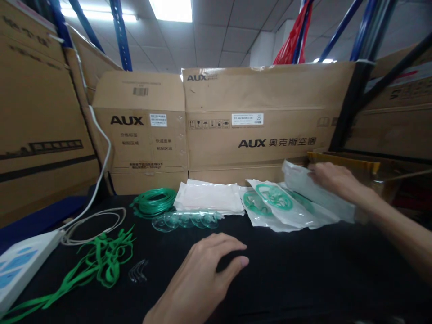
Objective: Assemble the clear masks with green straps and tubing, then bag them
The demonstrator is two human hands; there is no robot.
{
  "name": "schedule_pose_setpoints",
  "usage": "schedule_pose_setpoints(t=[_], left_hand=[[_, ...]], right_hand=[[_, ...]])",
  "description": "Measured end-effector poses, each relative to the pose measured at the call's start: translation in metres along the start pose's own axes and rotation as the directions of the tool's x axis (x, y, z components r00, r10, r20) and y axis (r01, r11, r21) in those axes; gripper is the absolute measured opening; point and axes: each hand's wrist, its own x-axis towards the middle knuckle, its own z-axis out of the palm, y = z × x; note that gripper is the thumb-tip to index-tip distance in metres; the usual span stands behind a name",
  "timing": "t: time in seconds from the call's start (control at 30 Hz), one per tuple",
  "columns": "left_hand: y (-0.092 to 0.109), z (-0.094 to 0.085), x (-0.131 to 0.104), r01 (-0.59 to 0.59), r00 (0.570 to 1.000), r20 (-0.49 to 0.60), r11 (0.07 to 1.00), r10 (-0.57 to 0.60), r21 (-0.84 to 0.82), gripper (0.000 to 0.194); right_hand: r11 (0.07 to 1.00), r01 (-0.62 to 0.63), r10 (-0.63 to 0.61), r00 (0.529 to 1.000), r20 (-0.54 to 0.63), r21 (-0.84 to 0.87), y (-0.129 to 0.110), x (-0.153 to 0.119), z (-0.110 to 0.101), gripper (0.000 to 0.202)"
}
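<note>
My left hand (202,270) hovers over the front of the black table (270,270), thumb and fingers apart, with nothing in it. At the right, my right hand (332,177) closes on the upper edge of a white, partly see-through pouch (300,177). Beside it lie several sealed pouches (276,200) with coiled green tubing inside. Further left is a stack of flat white pouches (209,195). In front of that stack sits a row of clear greenish plastic masks (189,219). A coil of green tubing (155,201) lies to their left.
Green elastic straps (108,261) lie tangled at the left, near several small clear strips (137,271). A white device (27,265) with a pale cable (101,175) stands at the left edge. Cardboard boxes (216,157) wall the back; a yellow-edged bin (371,166) is at the right.
</note>
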Motion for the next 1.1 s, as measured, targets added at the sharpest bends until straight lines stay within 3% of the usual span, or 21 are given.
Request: schedule_pose_setpoints(t=[0.07, 0.13, 0.27, 0.33, 0.47, 0.57, 0.63, 0.73, 0.83, 0.9, 1.0, 1.1], left_hand=[[0.002, 0.002, -0.002, 0.028, 1.0, -0.013, 0.998, -0.028, -0.059, 0.026], [0.004, 0.003, -0.002, 0.097, 0.994, -0.034, 0.986, -0.103, -0.134, 0.031], [0.001, 0.004, 0.0, 0.234, 0.964, -0.007, 0.854, -0.268, -0.465, 0.051], [-0.004, 0.002, 0.002, 0.241, 0.954, 0.023, 0.72, -0.299, -0.65, 0.063], [-0.015, -0.008, 0.004, 0.159, 0.939, 0.007, 0.418, -0.343, -0.895, 0.078], [-0.024, -0.016, 0.005, 0.026, 0.942, -0.062, 0.256, -0.33, -0.966, 0.068], [-0.03, -0.02, 0.006, -0.04, 0.944, -0.103, 0.203, -0.314, -0.978, 0.056], [-0.033, -0.023, 0.007, -0.085, 0.926, -0.155, 0.209, -0.344, -0.974, 0.044], [-0.03, -0.024, 0.007, -0.079, 0.904, -0.181, 0.265, -0.388, -0.961, 0.038], [-0.026, -0.026, 0.007, -0.072, 0.884, -0.197, 0.295, -0.424, -0.953, 0.04], [-0.023, -0.027, 0.008, -0.062, 0.845, -0.218, 0.314, -0.489, -0.947, 0.048], [-0.023, -0.028, 0.011, -0.048, 0.821, -0.207, 0.298, -0.531, -0.953, 0.05]], right_hand=[[0.996, -0.004, 0.003, 1.0, -0.013, -0.091, -0.005, 0.018, -0.025, 0.03], [0.981, 0.071, -0.074, 0.997, -0.01, -0.181, -0.021, 0.029, -0.047, 0.025], [0.917, 0.369, -0.384, 0.919, -0.087, -0.149, -0.095, 0.017, -0.066, 0.025], [0.877, 0.452, -0.473, 0.873, -0.123, -0.164, -0.143, -0.004, -0.061, 0.021], [0.74, 0.647, -0.662, 0.749, -0.028, -0.183, -0.225, -0.049, -0.035, 0.014], [0.623, 0.765, -0.775, 0.631, -0.003, -0.163, -0.259, -0.074, -0.013, 0.009], [0.609, 0.785, -0.789, 0.614, 0.01, -0.112, -0.269, -0.087, 0.0, 0.009], [0.646, 0.763, -0.763, 0.646, 0.006, 0.007, -0.272, -0.107, 0.016, 0.004], [0.661, 0.69, -0.706, 0.705, -0.067, 0.294, -0.262, -0.125, 0.021, 0.014], [0.654, 0.561, -0.579, 0.803, -0.143, 0.507, -0.248, -0.131, 0.017, 0.023], [0.682, 0.288, -0.239, 0.956, -0.167, 0.672, -0.221, -0.129, 0.011, 0.018], [0.617, 0.016, -0.063, 0.998, 0.03, 0.787, -0.196, -0.12, 0.017, 0.025]])
